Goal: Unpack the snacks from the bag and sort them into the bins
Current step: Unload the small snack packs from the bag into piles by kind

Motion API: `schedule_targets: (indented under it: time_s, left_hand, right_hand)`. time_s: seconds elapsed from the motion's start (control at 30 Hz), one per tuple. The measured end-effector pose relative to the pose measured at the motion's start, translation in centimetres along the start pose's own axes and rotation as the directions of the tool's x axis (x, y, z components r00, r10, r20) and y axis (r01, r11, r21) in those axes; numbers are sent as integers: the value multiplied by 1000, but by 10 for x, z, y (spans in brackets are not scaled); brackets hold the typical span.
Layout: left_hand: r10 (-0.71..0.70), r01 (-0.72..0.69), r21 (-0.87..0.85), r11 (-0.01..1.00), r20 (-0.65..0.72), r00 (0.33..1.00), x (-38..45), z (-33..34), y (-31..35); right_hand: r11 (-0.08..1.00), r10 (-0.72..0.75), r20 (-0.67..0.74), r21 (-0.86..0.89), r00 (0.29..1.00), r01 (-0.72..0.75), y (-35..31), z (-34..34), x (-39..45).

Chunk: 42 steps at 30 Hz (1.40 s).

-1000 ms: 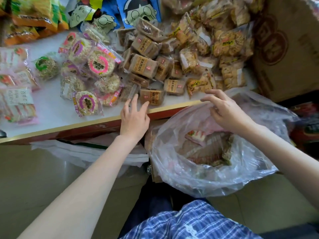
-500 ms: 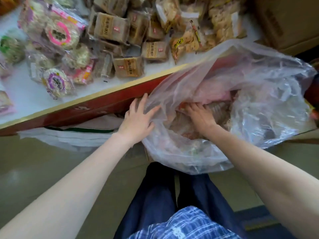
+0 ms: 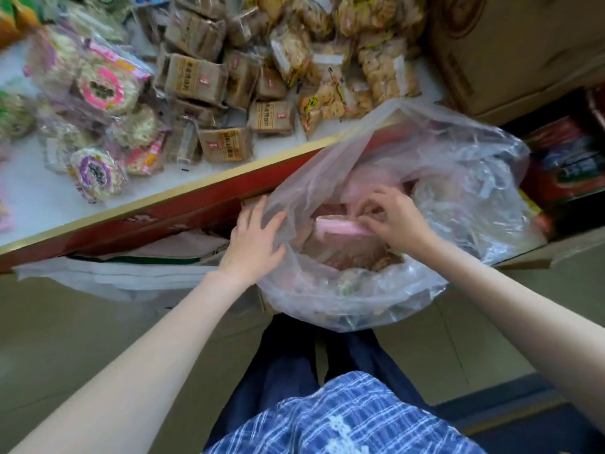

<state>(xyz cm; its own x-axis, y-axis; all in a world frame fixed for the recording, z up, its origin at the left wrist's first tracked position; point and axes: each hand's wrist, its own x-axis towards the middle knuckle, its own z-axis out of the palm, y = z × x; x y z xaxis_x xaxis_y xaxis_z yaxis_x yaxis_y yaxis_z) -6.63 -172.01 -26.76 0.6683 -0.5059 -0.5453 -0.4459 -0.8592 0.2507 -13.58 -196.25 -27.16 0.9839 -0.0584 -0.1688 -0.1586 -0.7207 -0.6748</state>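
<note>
A large clear plastic bag [image 3: 458, 178] hangs below the table edge, with wrapped snacks inside. My right hand [image 3: 396, 217] is inside the bag's mouth and pinches a snack packet with a pink edge [image 3: 337, 227]. My left hand [image 3: 255, 237] presses flat, fingers spread, against the bag's left side. On the white table [image 3: 42, 198] lie sorted heaps: brown square packets [image 3: 226, 144], round puffed cakes with pink and purple labels [image 3: 98, 90], and yellowish cracker packs [image 3: 327, 103].
A cardboard box [image 3: 510, 50] stands at the table's right end. Dark red boxes [image 3: 569, 158] sit lower right behind the bag. A white plastic sheet [image 3: 108, 273] hangs under the red table edge [image 3: 157, 217]. My legs are below the bag.
My right hand went from the bag's rim down into it and now lifts a pink-edged packet. My left hand left the table edge and now rests against the bag's side.
</note>
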Motion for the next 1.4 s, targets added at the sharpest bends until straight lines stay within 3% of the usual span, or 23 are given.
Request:
schedule_targets:
  time_s: [0.1, 0.2, 0.27, 0.37, 0.47, 0.57, 0.67, 0.77, 0.93, 1.17, 1.23, 1.3, 1.4]
  left_hand:
    - [95, -96, -22, 995, -32, 995, 3, -7, 12]
    - [170, -246, -331, 911, -240, 956, 3, -27, 24]
    - [79, -292, -501, 815, -403, 912, -4, -42, 25]
    - [1, -289, -410, 865, -574, 819, -15, -64, 13]
    - [-35, -250, -295, 922, -708, 706, -25, -80, -19]
    - [-46, -213, -231, 949, -774, 631, -38, -93, -54]
    - [-34, -155, -172, 973, -770, 637, -49, -96, -87]
    - [-172, -3, -235, 972, -722, 670, -61, -90, -123]
    - [-551, 240, -515, 823, -623, 555, -93, -68, -192]
    - [-759, 401, -653, 642, -466, 455, -121, -68, -277]
    - [-778, 400, -674, 621, -466, 421, -120, -71, -295]
    - [-785, 377, -698, 609, -464, 410, -119, -71, -308]
    - [-745, 405, -644, 650, -432, 509, -112, -64, -321]
  right_hand:
    - [993, -41, 111, 117, 993, 28, -31, -36, 8]
    - [962, -48, 136, 273, 990, 9, -61, -58, 24]
    - [913, -16, 109, 406, 994, -30, -80, -65, 35]
    - [842, 132, 224, 488, 966, -229, -102, -64, 54]
    - [617, 214, 475, 612, 853, -495, -127, -50, 71]
    - [552, 165, 454, 693, 876, -463, -158, -31, 91]
    - [548, 153, 405, 724, 902, -418, -190, -11, 111]
    - [610, 139, 354, 705, 925, -362, -222, 17, 129]
    - [631, 78, 335, 713, 939, -307, -290, 77, 160]
    - [743, 66, 311, 618, 948, -255, -387, 191, 214]
    - [873, -27, 383, 459, 923, -165, -396, 214, 217]
    - [979, -123, 459, 201, 880, 32, -393, 229, 217]
    - [965, -213, 594, 6, 775, 261, -387, 241, 221]
